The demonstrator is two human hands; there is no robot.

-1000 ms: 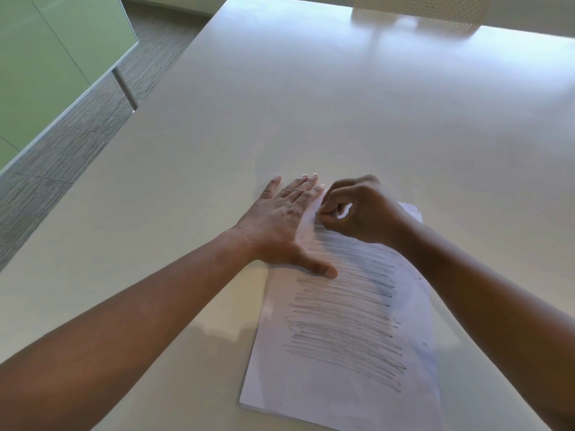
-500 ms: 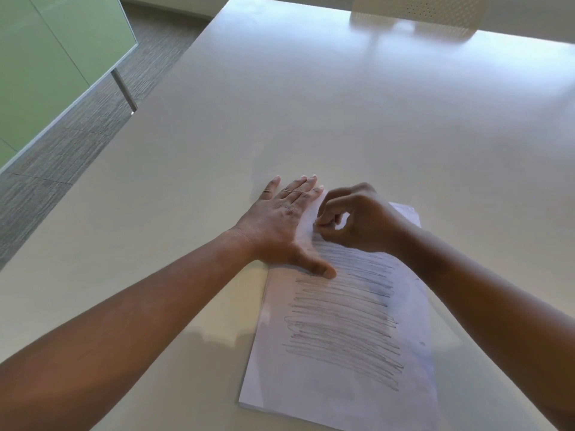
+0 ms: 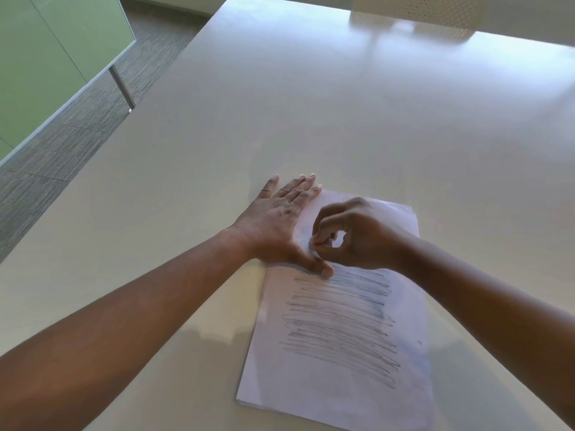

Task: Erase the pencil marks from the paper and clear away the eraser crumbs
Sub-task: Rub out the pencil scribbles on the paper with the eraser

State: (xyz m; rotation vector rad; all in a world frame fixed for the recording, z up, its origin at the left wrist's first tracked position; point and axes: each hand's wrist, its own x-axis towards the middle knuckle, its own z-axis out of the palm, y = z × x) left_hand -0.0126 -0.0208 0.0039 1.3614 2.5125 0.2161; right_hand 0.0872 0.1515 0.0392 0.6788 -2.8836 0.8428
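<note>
Office meeting room. Large pale table [image 3: 311, 104] fills view; frosted green glass partition [image 3: 46, 57] at 10 o'clock; grey striped carpet tiles [image 3: 62, 144] below it; perforated chair back [image 3: 435, 10] at 1 o'clock.

Left hand [image 3: 280, 222] is lying flat, fingers straight, thumb out; right hand [image 3: 354, 237] is curling, fingertips pinching together.

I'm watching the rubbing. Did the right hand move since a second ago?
Yes. The right hand slid down the paper toward the person, along the flat left hand, from its fingertips to its thumb, reaching the top pencil marks.
</note>
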